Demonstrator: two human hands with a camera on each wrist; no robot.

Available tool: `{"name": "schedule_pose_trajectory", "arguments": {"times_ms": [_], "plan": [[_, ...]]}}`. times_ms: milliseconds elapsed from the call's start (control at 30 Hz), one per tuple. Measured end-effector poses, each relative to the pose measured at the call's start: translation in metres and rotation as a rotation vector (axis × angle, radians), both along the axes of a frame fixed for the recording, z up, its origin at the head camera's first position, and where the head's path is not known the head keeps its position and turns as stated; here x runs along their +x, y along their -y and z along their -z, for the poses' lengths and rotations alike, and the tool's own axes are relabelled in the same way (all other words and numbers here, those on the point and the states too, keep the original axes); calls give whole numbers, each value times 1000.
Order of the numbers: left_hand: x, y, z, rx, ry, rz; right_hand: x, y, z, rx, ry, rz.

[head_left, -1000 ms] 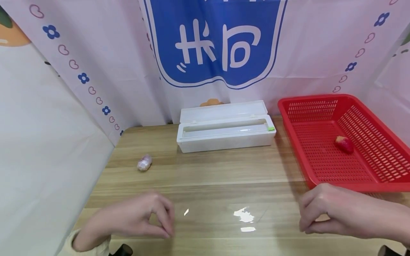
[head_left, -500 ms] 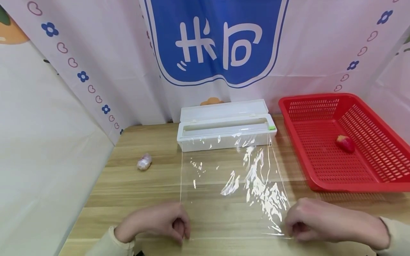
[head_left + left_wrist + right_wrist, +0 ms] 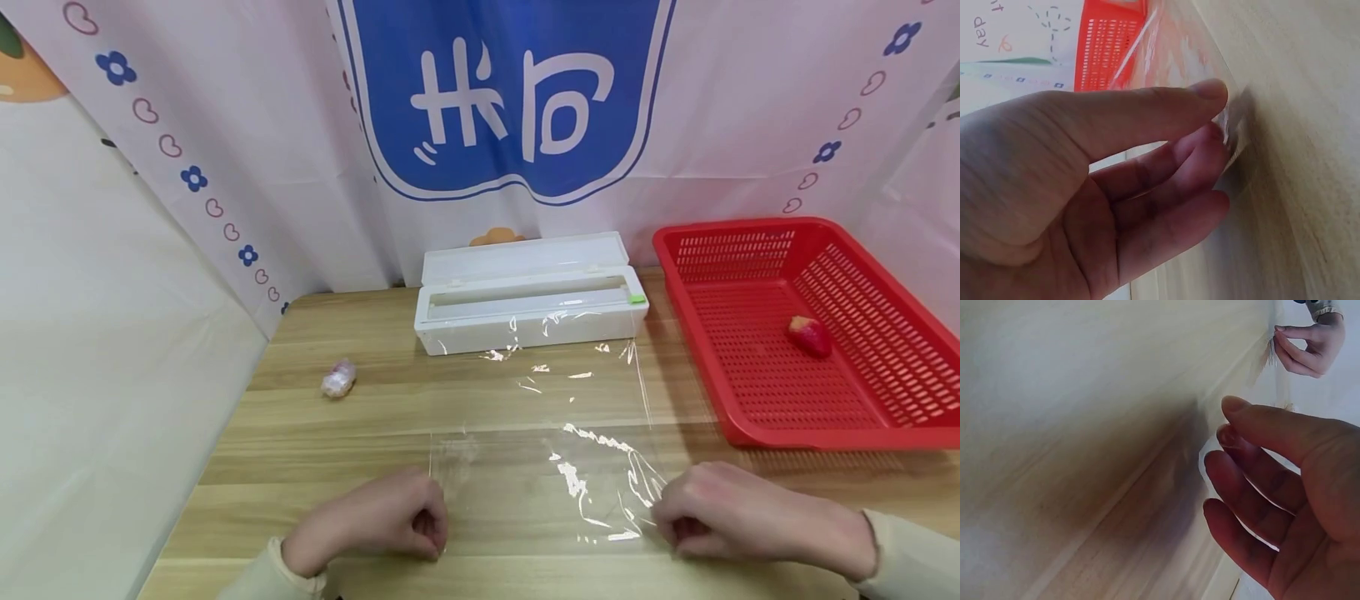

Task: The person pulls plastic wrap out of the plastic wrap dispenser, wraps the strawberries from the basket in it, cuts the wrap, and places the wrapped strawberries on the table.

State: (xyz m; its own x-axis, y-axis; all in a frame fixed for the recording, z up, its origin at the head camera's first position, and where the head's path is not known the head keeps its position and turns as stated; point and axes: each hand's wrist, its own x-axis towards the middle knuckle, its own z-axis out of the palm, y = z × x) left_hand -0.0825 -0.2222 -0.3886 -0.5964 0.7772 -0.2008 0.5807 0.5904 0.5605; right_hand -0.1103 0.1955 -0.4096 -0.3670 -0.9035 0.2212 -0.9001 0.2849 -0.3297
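Note:
A clear sheet of plastic wrap (image 3: 525, 492) stretches from the white wrap dispenser (image 3: 532, 327) toward me, low over the wooden table. My left hand (image 3: 390, 517) pinches its near left corner between thumb and forefinger; the left wrist view shows the film at those fingertips (image 3: 1210, 94). At the near right corner, my right hand (image 3: 738, 517) pinches the film the same way, its thumb and forefinger close together in the right wrist view. The dispenser's lid (image 3: 525, 258) is raised at the back. The film's creases catch the light, mostly on the right side.
A red plastic basket (image 3: 693, 358) stands at the right, holding one small red item (image 3: 810, 337) with a tan end. On the left of the table (image 3: 262, 467) lies a small whitish-purple bundle (image 3: 339, 379), its kind unclear. A printed curtain (image 3: 495, 192) hangs behind the dispenser.
The hands have come closer together and the sheet has become visible, spread between them and the dispenser. Over the last half second the film has sunk lower, with fewer glints; the hands barely shifted.

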Motion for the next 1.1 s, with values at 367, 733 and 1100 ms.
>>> {"name": "schedule_pose_trajectory", "arguments": {"times_ms": [367,733,1100], "plan": [[4,-5,4,-69,63,-87,-2,1,7,-11,-8,-37],[3,-2,1,-36,82,-122,-4,-3,1,22,7,-47],[1,-4,4,-22,52,-125,-6,-3,0,3,-11,-33]]}}
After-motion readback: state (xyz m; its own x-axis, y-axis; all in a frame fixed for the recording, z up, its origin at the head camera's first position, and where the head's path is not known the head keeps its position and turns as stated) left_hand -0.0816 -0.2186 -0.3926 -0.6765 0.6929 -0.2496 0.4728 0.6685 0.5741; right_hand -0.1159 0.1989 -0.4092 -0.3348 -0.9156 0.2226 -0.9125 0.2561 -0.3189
